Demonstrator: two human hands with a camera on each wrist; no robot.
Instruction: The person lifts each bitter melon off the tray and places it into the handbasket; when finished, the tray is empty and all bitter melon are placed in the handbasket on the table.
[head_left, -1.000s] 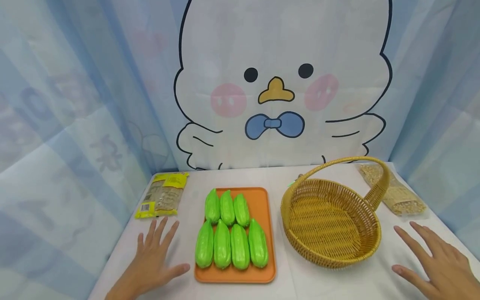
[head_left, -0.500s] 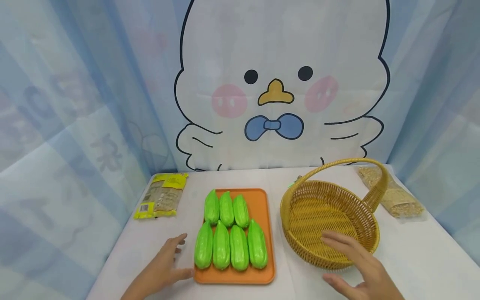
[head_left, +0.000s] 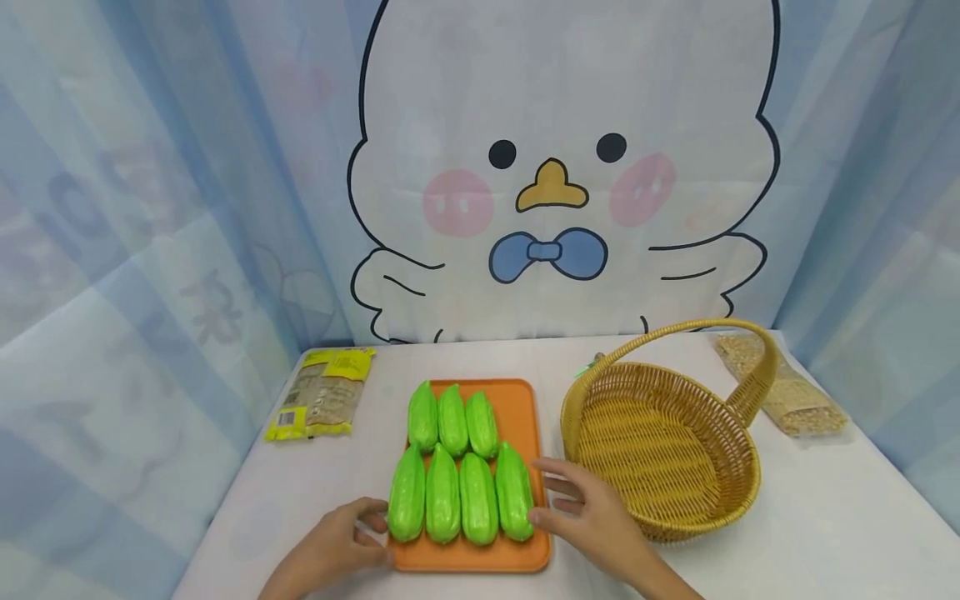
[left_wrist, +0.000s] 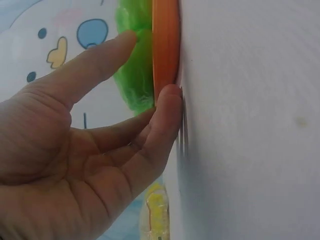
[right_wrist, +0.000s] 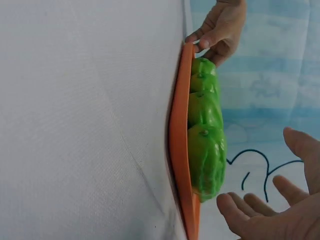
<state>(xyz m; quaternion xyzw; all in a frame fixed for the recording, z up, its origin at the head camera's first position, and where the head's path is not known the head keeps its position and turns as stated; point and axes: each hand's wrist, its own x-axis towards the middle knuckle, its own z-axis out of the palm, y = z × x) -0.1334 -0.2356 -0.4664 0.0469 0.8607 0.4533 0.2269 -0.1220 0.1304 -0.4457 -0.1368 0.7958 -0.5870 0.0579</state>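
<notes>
Lying on the white table [head_left: 825, 517], the orange tray [head_left: 517, 408] bears seven green vegetables [head_left: 443, 500]. I see the left hand [head_left: 337, 537], fingers half-bent, at its left edge, contact unclear; the right hand [head_left: 588, 512], loosely spread, grips nothing, its thumb clear of them in the right wrist view. Only the head view shows the wicker basket [head_left: 652, 450].

Basket [head_left: 652, 458] is partly hiding some tiny item [head_left: 584, 369], too small to identify. Right wrist view is cropping the right hand [right_wrist: 290, 217]; left wrist view, orange tray [left_wrist: 166, 45].
</notes>
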